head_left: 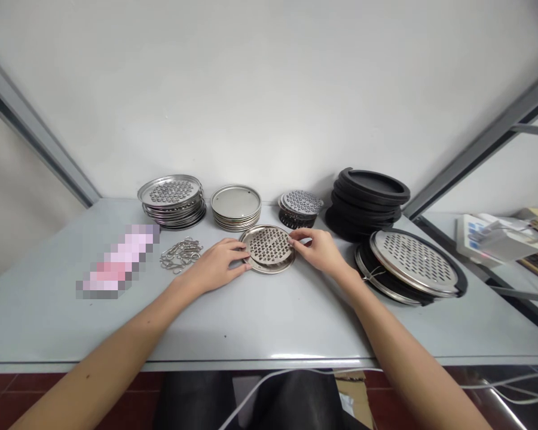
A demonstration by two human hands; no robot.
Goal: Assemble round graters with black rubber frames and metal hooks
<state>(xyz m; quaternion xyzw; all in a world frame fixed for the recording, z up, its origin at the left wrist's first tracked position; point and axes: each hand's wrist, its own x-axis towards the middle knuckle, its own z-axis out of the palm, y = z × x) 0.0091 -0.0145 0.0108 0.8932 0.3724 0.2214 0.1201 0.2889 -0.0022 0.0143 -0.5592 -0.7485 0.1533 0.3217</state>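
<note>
In the head view, a small perforated metal grater disc lies over a shallow round metal dish in the middle of the table. Its holes look raised and patterned. My left hand holds the dish's left edge, with the fingertips at the rim and the thumb low. On the other side, my right hand pinches the right edge of the grater disc between thumb and fingers. Just behind are a stack of plain metal lids and a stack of small grater discs.
Larger perforated metal plates are stacked at the back left, above loose wire clips. A blurred pink item lies further left. Black rings stand at the back right, before assembled black-rimmed graters. A power strip sits far right.
</note>
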